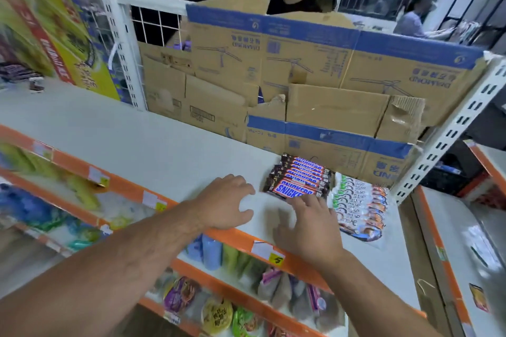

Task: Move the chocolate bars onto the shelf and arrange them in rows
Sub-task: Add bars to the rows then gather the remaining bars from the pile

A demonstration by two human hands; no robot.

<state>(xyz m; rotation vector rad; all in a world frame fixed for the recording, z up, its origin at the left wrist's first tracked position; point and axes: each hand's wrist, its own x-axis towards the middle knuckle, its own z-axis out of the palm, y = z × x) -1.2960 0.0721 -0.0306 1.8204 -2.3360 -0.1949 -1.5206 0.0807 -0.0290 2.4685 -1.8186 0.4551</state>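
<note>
On the white shelf (137, 145), toward its right end, chocolate bars (298, 180) lay in one row beside snack packets (361, 208); right hand (304, 224) flat, fingertips touching the nearest bar; left hand (227, 202) rested loosely curled, holding nothing.

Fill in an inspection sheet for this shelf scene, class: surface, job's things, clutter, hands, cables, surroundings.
Surface: white shelf top with an orange front edge.
Job's things: Snickers bars in one overlapping row near the right end.
Clutter: white-green packets in a row right of the bars.
Hands: left hand rests on the shelf, holding nothing; right hand open, fingertips at the front bar.
Cables: nothing seen.
Surroundings: cardboard sheets behind; snack bags on lower shelves; people beyond.
</note>
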